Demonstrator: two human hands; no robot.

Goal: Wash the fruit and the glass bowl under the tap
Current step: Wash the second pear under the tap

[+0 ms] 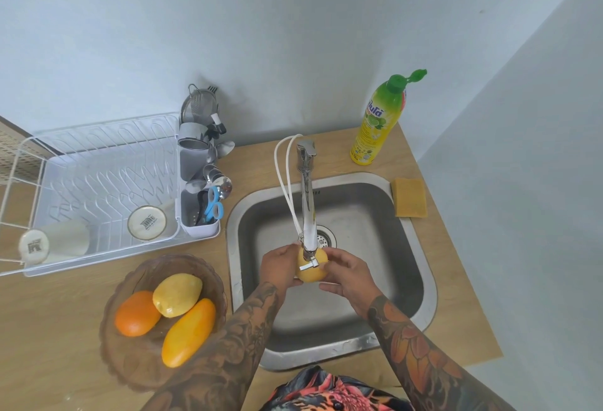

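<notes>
The yellow fruit (311, 268), round and lemon-like, sits right under the tap spout (308, 247) over the middle of the steel sink (421, 267), cupped from both sides: the left hand (280, 268) curls round its left flank and the right hand (347, 275) pinches its right side with thumb and fingertips. I can't see running water clearly. The fruit shows no marked long axis, so turning it between the palms should be easy. The glass bowl (137, 368) stands on the counter to the left, just beside the sink, holding an orange (137, 312), a second yellow fruit (177, 294) and a mango (189, 332) lying diagonally. The left hand is nearer that bowl, so it likely makes the swap.
</notes>
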